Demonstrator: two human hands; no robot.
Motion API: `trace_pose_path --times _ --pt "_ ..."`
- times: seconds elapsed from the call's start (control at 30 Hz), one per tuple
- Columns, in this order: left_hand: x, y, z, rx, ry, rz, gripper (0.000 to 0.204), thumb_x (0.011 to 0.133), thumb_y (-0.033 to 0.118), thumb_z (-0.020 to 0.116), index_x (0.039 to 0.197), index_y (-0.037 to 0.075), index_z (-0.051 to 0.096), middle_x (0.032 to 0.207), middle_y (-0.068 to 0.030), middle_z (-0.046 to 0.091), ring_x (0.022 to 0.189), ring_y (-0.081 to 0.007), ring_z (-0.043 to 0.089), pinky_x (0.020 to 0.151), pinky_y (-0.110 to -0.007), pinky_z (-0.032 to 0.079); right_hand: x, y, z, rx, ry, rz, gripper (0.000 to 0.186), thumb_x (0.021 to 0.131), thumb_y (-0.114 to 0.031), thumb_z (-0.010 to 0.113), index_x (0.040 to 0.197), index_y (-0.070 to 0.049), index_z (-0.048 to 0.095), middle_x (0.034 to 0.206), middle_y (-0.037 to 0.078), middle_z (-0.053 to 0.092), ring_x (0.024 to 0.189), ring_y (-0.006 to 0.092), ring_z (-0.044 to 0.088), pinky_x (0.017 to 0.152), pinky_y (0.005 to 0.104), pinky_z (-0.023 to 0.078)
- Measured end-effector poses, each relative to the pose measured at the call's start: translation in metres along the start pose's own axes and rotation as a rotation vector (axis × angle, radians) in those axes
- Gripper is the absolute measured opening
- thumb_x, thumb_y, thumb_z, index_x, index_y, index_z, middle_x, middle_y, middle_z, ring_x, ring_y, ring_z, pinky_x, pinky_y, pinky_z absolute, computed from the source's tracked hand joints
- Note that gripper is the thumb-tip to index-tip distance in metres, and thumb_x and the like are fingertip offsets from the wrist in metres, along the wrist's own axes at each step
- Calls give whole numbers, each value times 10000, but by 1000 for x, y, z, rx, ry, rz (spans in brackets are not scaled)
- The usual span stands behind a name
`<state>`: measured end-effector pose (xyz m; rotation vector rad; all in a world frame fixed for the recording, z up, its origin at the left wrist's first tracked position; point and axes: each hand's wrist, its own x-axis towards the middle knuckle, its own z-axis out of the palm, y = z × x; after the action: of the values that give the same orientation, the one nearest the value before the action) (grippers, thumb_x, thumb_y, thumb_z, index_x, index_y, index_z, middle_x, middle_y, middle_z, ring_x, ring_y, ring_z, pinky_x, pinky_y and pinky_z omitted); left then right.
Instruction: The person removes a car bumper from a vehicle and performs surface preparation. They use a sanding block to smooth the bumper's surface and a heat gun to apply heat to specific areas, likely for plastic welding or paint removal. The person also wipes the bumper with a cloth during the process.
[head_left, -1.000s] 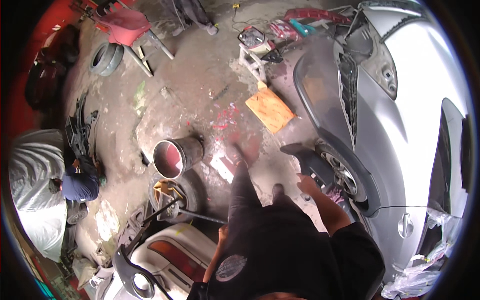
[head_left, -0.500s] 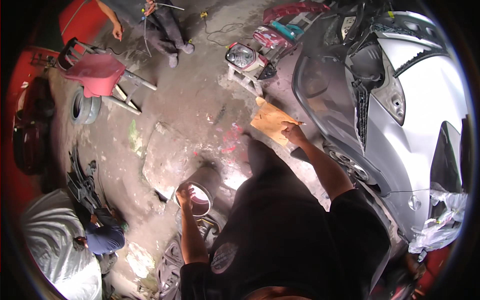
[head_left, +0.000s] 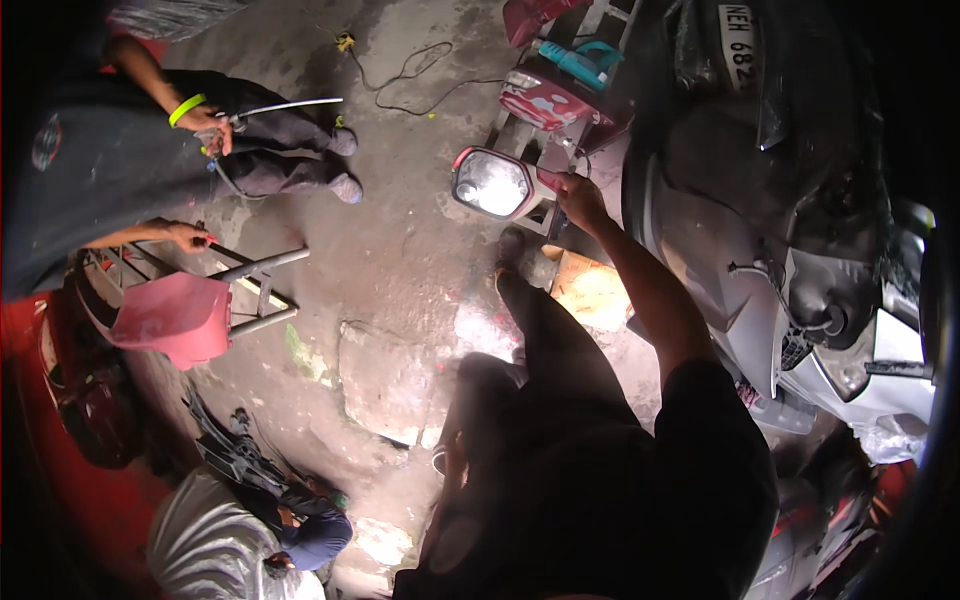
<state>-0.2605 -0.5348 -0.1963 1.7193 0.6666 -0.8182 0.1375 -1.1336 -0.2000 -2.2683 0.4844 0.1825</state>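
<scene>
A side mirror (head_left: pixel 492 186) with a red and white housing lies face up on a small stand, its glass shining in the light. My right hand (head_left: pixel 578 202) reaches forward with its fingers closed on the red end of the mirror. A brown sheet (head_left: pixel 592 290), looking like cardboard, lies on the floor below my right forearm. Low beside my body, my left hand (head_left: pixel 456 466) is mostly hidden by my dark clothing. The rim of a round container (head_left: pixel 439 460) shows next to it; whether my fingers grip it is hidden.
Right stands a partly dismantled grey car (head_left: pixel 715 290). Ahead are a teal tool (head_left: pixel 578 62) and a painted red part (head_left: pixel 545 98). At left a co-worker (head_left: pixel 130 170) holds a hose-like thing near a red panel (head_left: pixel 180 318) on a rack. Another person (head_left: pixel 318 538) crouches lower left.
My right hand has gone from over the brown sheet to the side mirror. My left hand and container are now largely behind my body. The co-worker appears nearer, and the view has turned.
</scene>
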Motion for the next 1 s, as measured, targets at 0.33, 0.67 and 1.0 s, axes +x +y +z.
trace_pose_path --times 0.33,0.67,1.0 --pt "215 338 52 855 -125 337 807 883 359 702 1520 57 310 1461 -313 396 1319 -435 464 987 -535 472 267 125 -57 -470 139 135 562 851 -282 654 1367 -103 520 1089 248 651 992 419 649 869 539 520" --pt "374 451 110 1197 -162 190 789 781 304 780 1443 79 414 1158 -222 547 1052 -447 589 790 -550 530 413 275 -53 -603 84 -40 966 716 -203 823 1518 -138 287 1163 280 627 1090 431 626 889 506 532" --pt "393 468 82 1107 -172 215 810 778 296 773 1463 88 393 1233 -222 528 1070 -453 574 842 -533 518 433 151 -85 -511 -211 109 955 601 -107 819 1467 -54 420 1350 215 540 1260 342 529 1054 404 423"
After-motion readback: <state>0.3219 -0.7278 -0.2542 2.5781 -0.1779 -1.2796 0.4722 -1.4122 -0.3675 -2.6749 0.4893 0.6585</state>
